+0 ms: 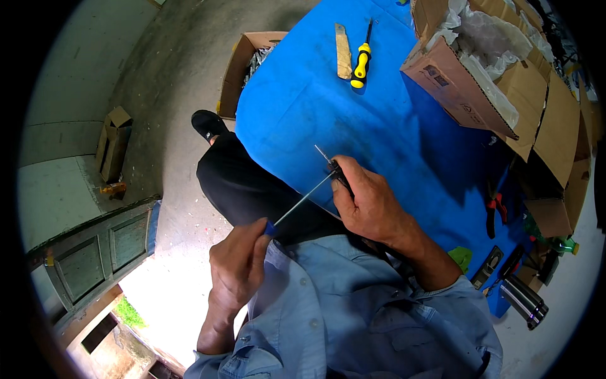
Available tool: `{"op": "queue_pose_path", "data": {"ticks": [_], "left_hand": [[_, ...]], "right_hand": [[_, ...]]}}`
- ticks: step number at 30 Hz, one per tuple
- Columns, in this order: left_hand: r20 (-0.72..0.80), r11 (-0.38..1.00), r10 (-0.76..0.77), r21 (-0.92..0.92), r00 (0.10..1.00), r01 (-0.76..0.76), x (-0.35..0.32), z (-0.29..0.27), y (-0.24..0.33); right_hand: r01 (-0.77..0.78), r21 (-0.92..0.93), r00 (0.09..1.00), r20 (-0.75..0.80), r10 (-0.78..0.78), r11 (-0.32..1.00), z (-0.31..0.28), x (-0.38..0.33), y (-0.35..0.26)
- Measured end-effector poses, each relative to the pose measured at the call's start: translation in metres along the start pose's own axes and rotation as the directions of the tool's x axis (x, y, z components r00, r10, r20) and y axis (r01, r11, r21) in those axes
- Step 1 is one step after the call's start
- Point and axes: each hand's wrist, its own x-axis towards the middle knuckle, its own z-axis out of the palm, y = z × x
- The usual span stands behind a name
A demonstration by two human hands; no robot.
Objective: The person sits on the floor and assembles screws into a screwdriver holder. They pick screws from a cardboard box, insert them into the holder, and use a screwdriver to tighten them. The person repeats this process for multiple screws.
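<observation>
My left hand [237, 262] is closed round the blue handle of a screwdriver [303, 198]. The long thin shaft slants up and to the right, and its tip meets a small black part [339, 175]. That part sits in my right hand [369, 199], pinched between thumb and fingers, and a thin metal pin sticks out of it toward the upper left. My right fingers hide much of the part, so its exact kind does not show. Both hands are in front of my body, over the near edge of the blue-covered table [303, 114].
On the cloth lie a yellow-and-black screwdriver [361, 66] and a tape-wrapped blade [343, 54]. An open cardboard box [461, 95] with plastic lining stands right. Red-handled pliers [495, 208] and a steel flask [524, 303] lie lower right. A box of metal parts [233, 82] stands left.
</observation>
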Motion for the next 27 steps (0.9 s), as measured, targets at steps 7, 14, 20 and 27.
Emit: {"op": "queue_pose_path", "data": {"ticks": [7,14,20,27], "left_hand": [[0.354,0.649,-0.439,-0.511,0.826,0.564,0.015,-0.012,0.001],[0.144,0.815,-0.372,-0.421,0.917,0.397,0.011,-0.007,0.009],[0.037,0.904,-0.253,-0.348,0.967,0.250,0.002,-0.002,0.007],[-0.045,0.997,-0.035,-0.073,0.998,0.032,-0.003,0.001,0.007]], "right_hand": [[0.033,-0.015,0.999,-0.018,-0.033,0.999,0.002,-0.001,0.003],[0.035,-0.008,0.999,-0.016,-0.035,0.999,0.003,-0.001,0.004],[0.033,0.008,0.999,-0.020,-0.033,0.999,0.002,0.000,0.001],[0.036,0.007,0.999,-0.024,-0.036,0.999,0.003,0.000,0.002]]}}
